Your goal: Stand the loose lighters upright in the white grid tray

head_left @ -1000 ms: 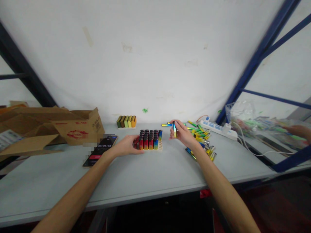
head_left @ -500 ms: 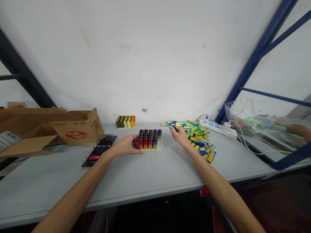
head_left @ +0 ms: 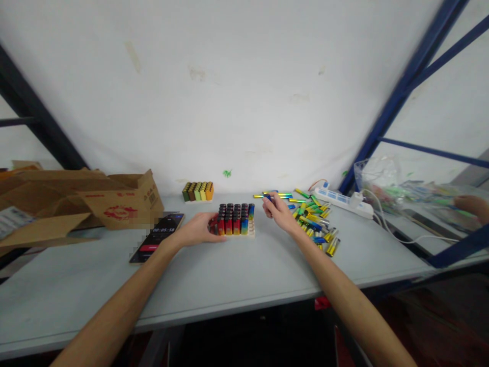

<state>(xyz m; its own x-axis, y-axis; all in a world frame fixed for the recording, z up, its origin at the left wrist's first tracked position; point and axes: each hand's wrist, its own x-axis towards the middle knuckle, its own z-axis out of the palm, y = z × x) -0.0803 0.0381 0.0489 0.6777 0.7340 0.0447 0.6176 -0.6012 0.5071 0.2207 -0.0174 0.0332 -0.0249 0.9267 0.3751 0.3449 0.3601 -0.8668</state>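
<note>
A white tray [head_left: 251, 230] on the table holds rows of upright lighters [head_left: 233, 220], red at the left and blue-green at the right, with black tops. Vacant slots show along its right side. My left hand [head_left: 201, 228] is curled round the tray's left end, thumb at the front. To the right of the tray, above the table, my right hand [head_left: 275, 209] pinches a dark blue lighter [head_left: 268, 197]. Beside that hand lies a loose pile of shiny yellow, green and blue lighters [head_left: 315, 219].
A second tray of green and yellow lighters [head_left: 197, 191] stands near the wall. A phone [head_left: 157, 237] and an open cardboard box [head_left: 122, 201] are at the left. A power strip [head_left: 344, 201] lies at the right. Another person's hand [head_left: 471, 206] is at the far right.
My right hand has shifted slightly left and up, its fingers turned so that more of the blue lighter shows. My left hand has stayed at the tray.
</note>
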